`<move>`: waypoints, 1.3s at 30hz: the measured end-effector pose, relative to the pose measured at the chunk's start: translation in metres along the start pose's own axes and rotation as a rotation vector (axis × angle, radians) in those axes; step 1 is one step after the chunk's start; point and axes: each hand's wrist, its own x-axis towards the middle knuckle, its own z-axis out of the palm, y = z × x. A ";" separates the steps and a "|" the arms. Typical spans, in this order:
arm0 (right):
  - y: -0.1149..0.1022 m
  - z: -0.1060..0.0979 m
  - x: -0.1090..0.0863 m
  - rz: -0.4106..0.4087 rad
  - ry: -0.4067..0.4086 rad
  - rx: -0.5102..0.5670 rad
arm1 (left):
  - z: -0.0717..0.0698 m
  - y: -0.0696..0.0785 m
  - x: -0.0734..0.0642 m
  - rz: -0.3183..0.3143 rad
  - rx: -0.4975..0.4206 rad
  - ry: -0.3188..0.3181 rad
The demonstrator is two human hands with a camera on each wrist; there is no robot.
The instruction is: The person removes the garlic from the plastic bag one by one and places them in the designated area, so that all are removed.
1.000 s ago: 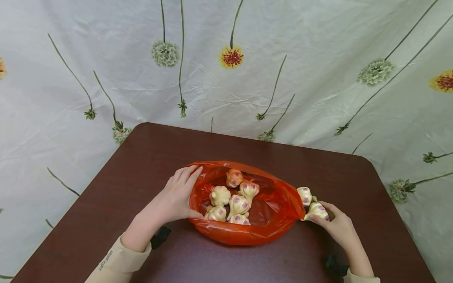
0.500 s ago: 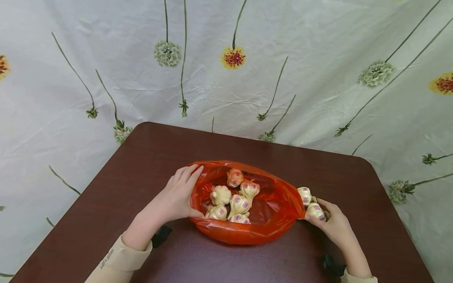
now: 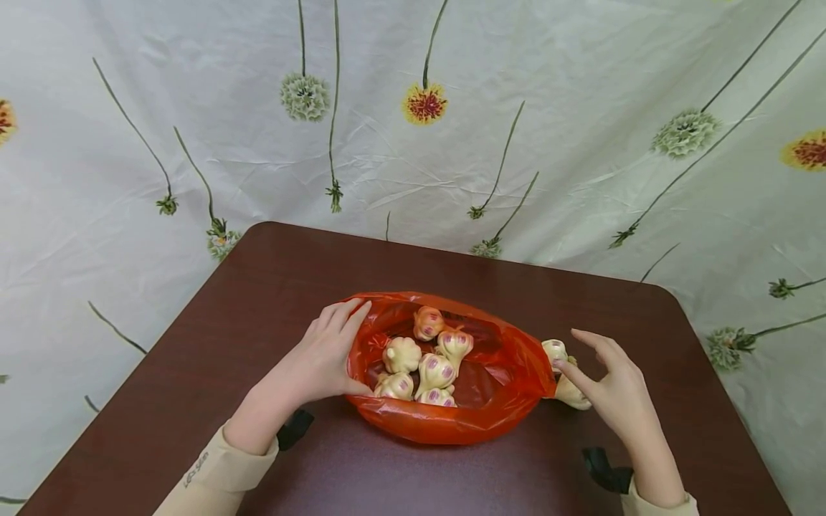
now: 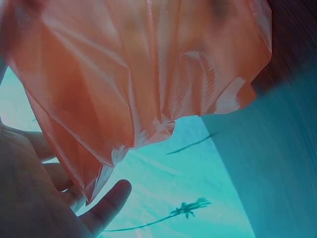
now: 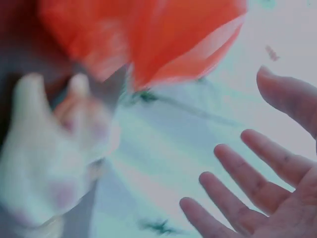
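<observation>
A red plastic bag (image 3: 445, 424) lies open-mouthed on the table, several garlic bulbs (image 3: 436, 373) inside it. At its left end is my left hand (image 3: 323, 355), thumb and fingers spread apart along the rim. The left wrist view shows the bag's corner (image 4: 94, 183) beside the thumb and fingers. My right hand (image 3: 616, 387) is raised off the bag's right end, holding nothing, its fingers apart in the right wrist view. Two more garlic bulbs lie just outside the bag: a nearer bulb (image 3: 571, 393) and a farther bulb (image 3: 553, 352), partly hidden by the bag.
The dark brown table (image 3: 303, 279) has rounded far corners. Behind it hangs a pale cloth (image 3: 413, 165) printed with flowers. Dark wrist-camera mounts show under the left wrist (image 3: 295, 428) and right wrist (image 3: 606, 470).
My right hand has let go of the nearer garlic bulb outside the bag and lifted away, fingers spreading. That bulb has tipped over beside the bag. The left hand stays at the rim.
</observation>
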 end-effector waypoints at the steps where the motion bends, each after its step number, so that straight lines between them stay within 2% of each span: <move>1: -0.006 0.000 0.001 -0.019 0.014 0.003 | 0.000 0.000 0.000 0.000 0.001 0.001; 7: -0.037 0.009 0.008 -0.163 0.049 0.096 | -0.001 0.001 0.000 -0.001 0.013 0.005; 10: -0.050 0.020 0.011 -0.237 0.026 0.143 | -0.001 0.001 0.000 -0.002 0.018 0.003; 13: -0.061 0.032 0.015 -0.260 -0.027 0.153 | -0.002 0.001 0.000 -0.007 0.015 -0.002; 20: -0.075 0.058 0.023 -0.229 -0.182 0.175 | -0.003 0.001 -0.001 -0.019 0.001 -0.010; 33: -0.085 0.081 0.044 -0.156 -0.319 0.191 | 0.000 0.000 0.000 -0.008 0.001 -0.001; 39: -0.084 0.092 0.057 -0.035 -0.388 0.210 | 0.003 0.000 0.000 0.007 0.003 0.007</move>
